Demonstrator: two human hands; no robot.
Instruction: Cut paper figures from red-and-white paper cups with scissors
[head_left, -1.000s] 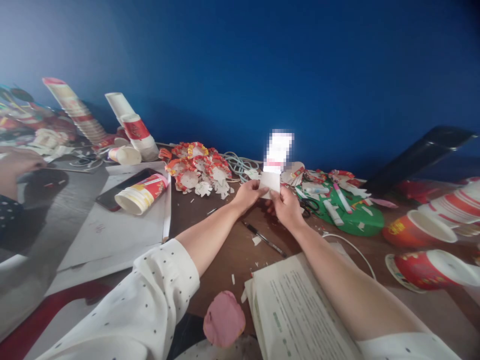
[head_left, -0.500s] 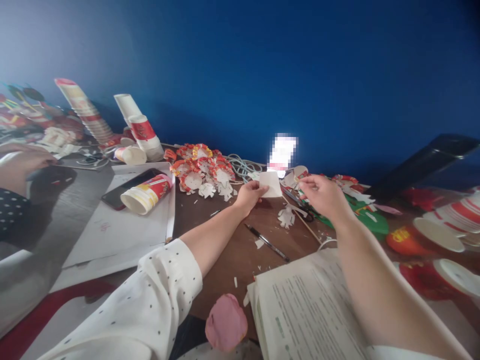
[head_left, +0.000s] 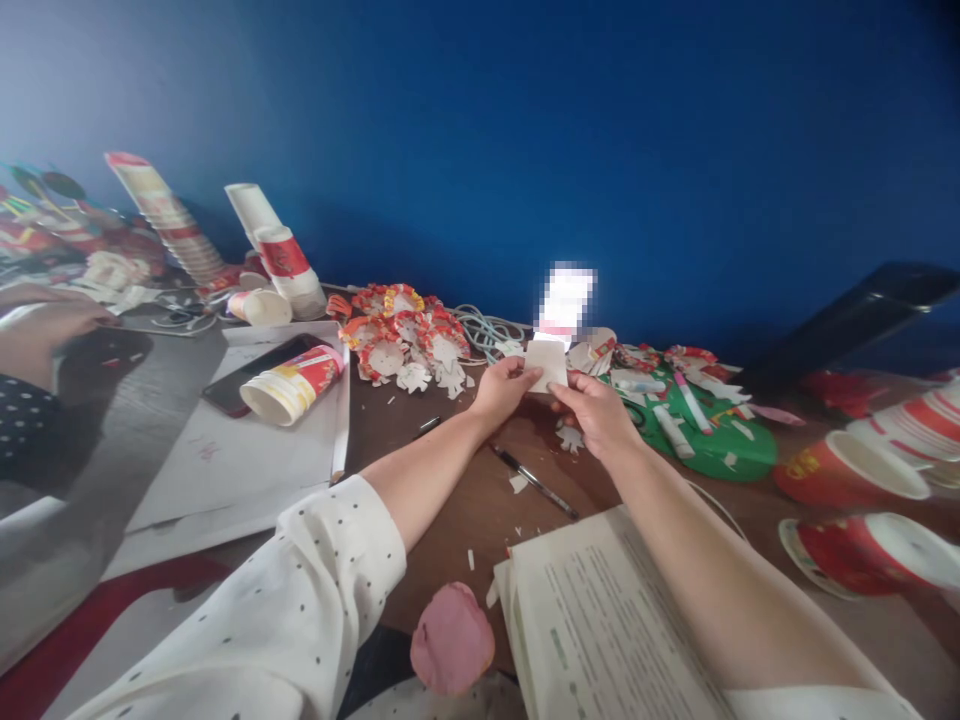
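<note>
A small white piece of paper is held up over the brown table, in front of a bright phone screen. My left hand pinches its left side, thumb on the front face. At its lower right corner, my right hand grips it between thumb and fingers. Just below the hands lies a white paper cut-out, partly covered by the right hand. A black pen rests on the table nearer to me. Left of my hands is a heap of red and white cut paper-cup pieces.
A printed paper stack and a pink round piece are close to me. On the right, a green sheet carries markers beside red paper cups. Leftward are a cup on a dark phone, tall cup stacks and another person's arm.
My right hand has moved left and down from beside the paper to its lower right corner and now grips it. My left hand keeps its hold. More of the green sheet shows.
</note>
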